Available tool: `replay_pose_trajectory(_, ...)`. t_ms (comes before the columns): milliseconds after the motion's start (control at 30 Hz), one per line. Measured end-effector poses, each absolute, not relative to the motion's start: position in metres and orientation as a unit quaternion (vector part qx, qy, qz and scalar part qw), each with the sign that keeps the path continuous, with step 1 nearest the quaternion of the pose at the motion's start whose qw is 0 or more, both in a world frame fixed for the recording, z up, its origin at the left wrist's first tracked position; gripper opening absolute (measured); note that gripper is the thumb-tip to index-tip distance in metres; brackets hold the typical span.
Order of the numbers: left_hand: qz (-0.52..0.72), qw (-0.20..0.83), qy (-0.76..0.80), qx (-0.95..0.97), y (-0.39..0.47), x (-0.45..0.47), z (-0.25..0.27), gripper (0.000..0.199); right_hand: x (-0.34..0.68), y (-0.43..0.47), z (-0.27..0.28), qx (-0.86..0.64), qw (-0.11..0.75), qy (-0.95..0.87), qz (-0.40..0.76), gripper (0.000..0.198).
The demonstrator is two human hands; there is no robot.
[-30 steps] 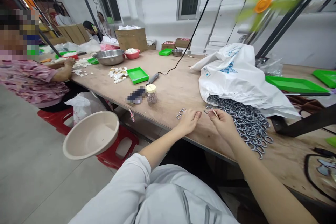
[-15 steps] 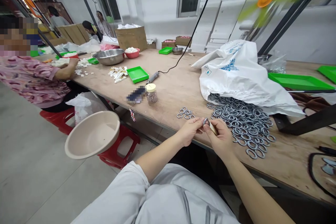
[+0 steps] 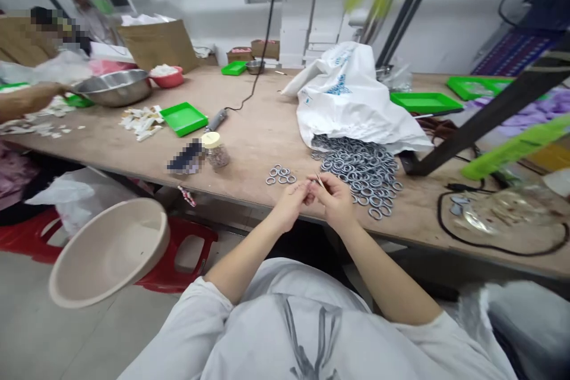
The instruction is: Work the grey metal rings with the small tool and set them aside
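Note:
My left hand (image 3: 290, 206) and my right hand (image 3: 335, 200) meet fingertip to fingertip above the table's front edge. Both are closed. Between them is a grey ring, now almost wholly covered by my fingers. A thin, pale, pointed tool (image 3: 319, 180) sticks up from my right hand; its exact kind is unclear. Just beyond my left hand lies a small group of grey rings (image 3: 281, 173). Behind and right of my right hand, a large heap of the same rings (image 3: 363, 175) spills from a white plastic sack (image 3: 356, 104).
A lidded jar (image 3: 216, 151), a grey corded tool (image 3: 217, 120) and a green tray (image 3: 183, 119) stand left of centre. A beige basin (image 3: 109, 252) sits on a red stool (image 3: 191, 255). At far left is another person's arm (image 3: 31, 101). A dark metal post (image 3: 481, 113) slants at right.
My view has turned right and the scene has shifted left. The ring between my fingers, plain before, is now mostly hidden. The pale tool in my right hand now points upward.

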State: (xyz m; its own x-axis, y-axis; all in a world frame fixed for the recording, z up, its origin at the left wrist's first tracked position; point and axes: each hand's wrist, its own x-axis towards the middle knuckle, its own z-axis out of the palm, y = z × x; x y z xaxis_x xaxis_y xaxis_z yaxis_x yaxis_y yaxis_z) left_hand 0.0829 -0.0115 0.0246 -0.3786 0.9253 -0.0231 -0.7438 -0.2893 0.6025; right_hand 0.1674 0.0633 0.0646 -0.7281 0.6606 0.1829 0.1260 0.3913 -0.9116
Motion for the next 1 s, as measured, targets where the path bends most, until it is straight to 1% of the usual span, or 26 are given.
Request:
replay_pose_trajectory(67,0.787,0.528,0.267,0.171,-0.011,0.082,0.026,0.055,0.163,0.065,0.066,-0.261,0.25,-0.747,0.557,0.065)
replay_pose_trajectory(133,0.785,0.528,0.272,0.175,-0.012,0.081,0.027,0.051,0.163,0.069,0.069,-0.275,0.255,-0.744,0.554,0.069)
replay_pose_trajectory(233,0.788,0.519,0.282,0.171,-0.015,0.081,0.027,0.049,0.172,0.069,0.075,-0.266,0.266,-0.812,0.446,0.07)
replay_pose_trajectory(333,0.793,0.522,0.277,0.15,-0.018,0.082,0.029,0.048,0.183,0.063,0.081,-0.195,0.238,-0.897,0.318,0.055)
replay_pose_trajectory(400,0.794,0.529,0.272,0.122,-0.019,0.083,0.031,0.048,0.188,0.058,0.083,-0.156,0.236,-0.925,0.255,0.049)
replay_pose_trajectory(500,0.794,0.537,0.268,0.092,-0.018,0.083,0.034,0.049,0.191,0.052,0.083,-0.147,0.242,-0.938,0.201,0.054)
replay_pose_trajectory(633,0.792,0.544,0.262,0.086,-0.019,0.083,0.035,0.053,0.192,0.051,0.081,-0.156,0.225,-0.945,0.178,0.058)
replay_pose_trajectory(733,0.786,0.547,0.261,0.124,-0.023,0.084,0.035,0.055,0.195,0.065,0.078,-0.173,0.229,-0.939,0.191,0.057)
replay_pose_trajectory(833,0.753,0.564,0.254,0.226,-0.03,0.086,0.035,0.054,0.196,0.084,0.074,-0.255,0.262,-0.898,0.243,0.063)
replay_pose_trajectory(867,0.746,0.566,0.251,0.246,-0.031,0.087,0.034,0.054,0.196,0.087,0.074,-0.271,0.273,-0.883,0.27,0.066)
replay_pose_trajectory(933,0.751,0.562,0.255,0.234,-0.03,0.088,0.031,0.054,0.195,0.086,0.072,-0.266,0.279,-0.86,0.335,0.065)
replay_pose_trajectory(1000,0.762,0.553,0.272,0.201,-0.028,0.088,0.026,0.054,0.193,0.075,0.07,-0.23,0.25,-0.837,0.429,0.059)
